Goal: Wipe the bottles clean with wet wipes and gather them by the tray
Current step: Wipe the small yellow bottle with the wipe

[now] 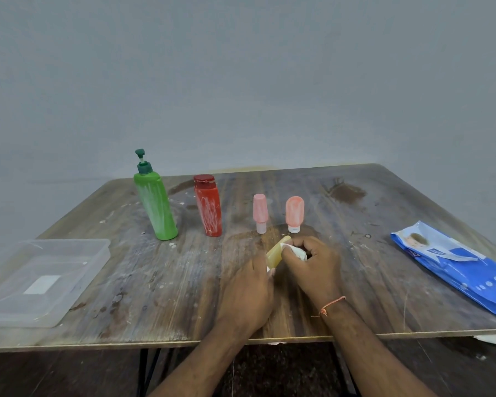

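My left hand (248, 293) grips the lower end of a small yellow bottle (276, 252), held tilted just above the table. My right hand (312, 262) presses a crumpled white wet wipe (297, 251) against the bottle's side. Behind them stand a green pump bottle (155, 204), a red bottle (209, 209), a small pink bottle (260, 212) and a small orange bottle (294, 212), all smeared with white streaks. A clear plastic tray (55, 250) sits at the table's left.
A blue wet-wipe pack (455, 265) lies at the right side of the table. The worn wooden tabletop (166, 296) has stains and white specks. Its front edge runs under my forearms. A grey wall stands behind the table.
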`<control>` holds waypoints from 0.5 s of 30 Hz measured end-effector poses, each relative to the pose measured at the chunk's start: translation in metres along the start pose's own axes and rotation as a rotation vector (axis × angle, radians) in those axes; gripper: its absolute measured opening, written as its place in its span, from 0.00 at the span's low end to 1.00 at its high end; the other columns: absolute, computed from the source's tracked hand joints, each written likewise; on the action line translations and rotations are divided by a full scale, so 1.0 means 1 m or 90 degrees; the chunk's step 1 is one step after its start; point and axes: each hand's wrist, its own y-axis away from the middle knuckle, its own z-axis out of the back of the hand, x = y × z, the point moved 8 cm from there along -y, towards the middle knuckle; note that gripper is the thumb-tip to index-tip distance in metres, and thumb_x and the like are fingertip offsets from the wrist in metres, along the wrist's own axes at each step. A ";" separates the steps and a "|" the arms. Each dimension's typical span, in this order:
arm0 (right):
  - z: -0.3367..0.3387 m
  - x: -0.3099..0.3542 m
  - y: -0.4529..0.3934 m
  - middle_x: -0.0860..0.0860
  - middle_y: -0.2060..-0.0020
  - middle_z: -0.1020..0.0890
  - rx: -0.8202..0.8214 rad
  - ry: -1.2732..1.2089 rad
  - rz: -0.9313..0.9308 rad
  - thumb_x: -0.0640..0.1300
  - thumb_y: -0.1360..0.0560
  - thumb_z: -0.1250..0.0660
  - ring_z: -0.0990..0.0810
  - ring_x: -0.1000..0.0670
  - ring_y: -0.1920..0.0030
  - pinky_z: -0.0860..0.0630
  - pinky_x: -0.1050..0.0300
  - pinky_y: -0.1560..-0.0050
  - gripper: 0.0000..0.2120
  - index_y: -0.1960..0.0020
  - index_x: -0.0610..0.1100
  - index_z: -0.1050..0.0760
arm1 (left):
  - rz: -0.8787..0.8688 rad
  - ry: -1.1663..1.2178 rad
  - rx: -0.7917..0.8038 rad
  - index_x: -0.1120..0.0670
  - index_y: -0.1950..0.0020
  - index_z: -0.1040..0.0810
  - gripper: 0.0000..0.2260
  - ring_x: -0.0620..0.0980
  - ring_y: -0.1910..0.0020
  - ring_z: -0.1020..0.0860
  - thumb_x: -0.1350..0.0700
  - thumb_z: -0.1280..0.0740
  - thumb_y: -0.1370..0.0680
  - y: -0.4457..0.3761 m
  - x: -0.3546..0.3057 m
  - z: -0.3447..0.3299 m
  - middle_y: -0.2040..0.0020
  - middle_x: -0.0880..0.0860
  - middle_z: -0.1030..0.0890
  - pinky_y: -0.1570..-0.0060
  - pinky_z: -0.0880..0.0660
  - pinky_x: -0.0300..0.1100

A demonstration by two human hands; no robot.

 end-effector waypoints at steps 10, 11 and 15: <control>-0.001 0.003 0.000 0.63 0.58 0.14 0.015 0.005 0.016 0.42 0.27 0.22 0.16 0.57 0.53 0.23 0.66 0.56 0.10 0.56 0.58 0.15 | 0.002 0.009 -0.009 0.47 0.29 0.31 0.13 0.48 0.48 0.21 0.47 0.43 0.13 -0.001 0.000 0.002 0.41 0.47 0.20 0.51 0.22 0.47; -0.002 0.006 0.000 0.63 0.57 0.15 0.023 0.004 0.029 0.42 0.27 0.22 0.16 0.57 0.53 0.24 0.68 0.55 0.11 0.55 0.59 0.15 | 0.001 0.009 -0.011 0.47 0.30 0.31 0.13 0.47 0.48 0.21 0.46 0.43 0.14 -0.001 0.000 0.003 0.41 0.47 0.20 0.51 0.21 0.48; -0.011 0.020 0.005 0.61 0.59 0.15 0.104 -0.008 0.097 0.42 0.27 0.20 0.16 0.55 0.55 0.25 0.69 0.56 0.06 0.54 0.52 0.12 | -0.009 0.002 -0.011 0.44 0.32 0.31 0.16 0.44 0.51 0.21 0.46 0.49 0.17 -0.001 0.000 0.003 0.44 0.44 0.20 0.50 0.20 0.48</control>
